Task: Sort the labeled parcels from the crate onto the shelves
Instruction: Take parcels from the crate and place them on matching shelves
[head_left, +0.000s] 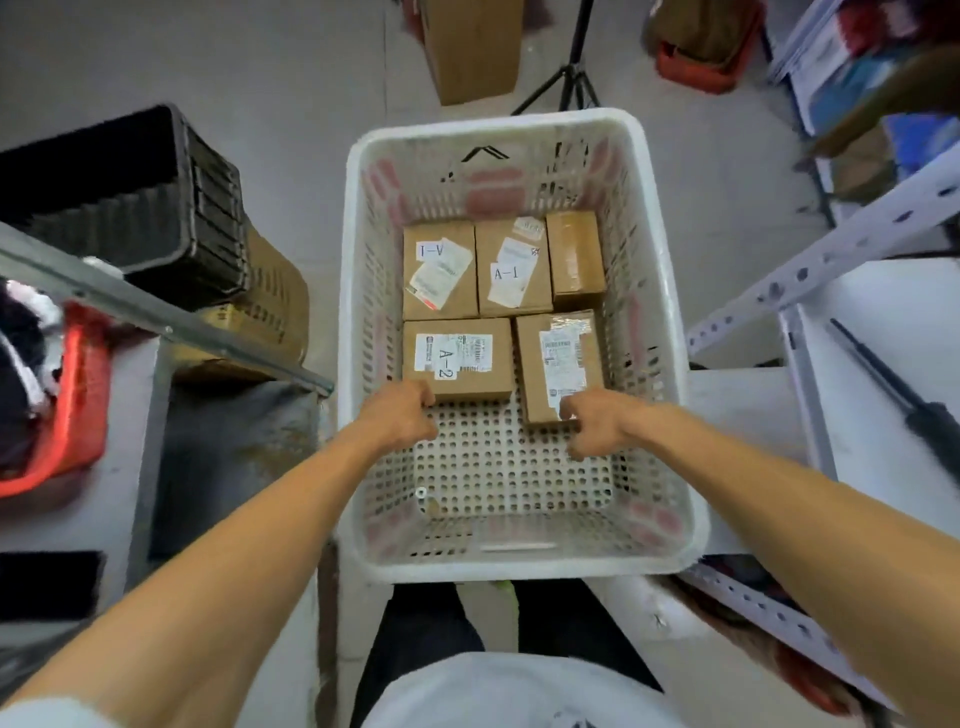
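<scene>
White crate (670, 395), five parcels (two marked A-1), both hands inside

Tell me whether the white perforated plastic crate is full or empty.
Partly full. Five brown cardboard parcels lie flat across the far half of the white perforated plastic crate; its near floor is bare.

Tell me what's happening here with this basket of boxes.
A person is reaching into a white crate that holds five cardboard parcels. The left hand is at the near corner of the A-2 parcel, and the right hand is at the near end of the parcel beside it. Neither is lifted yet.
</scene>
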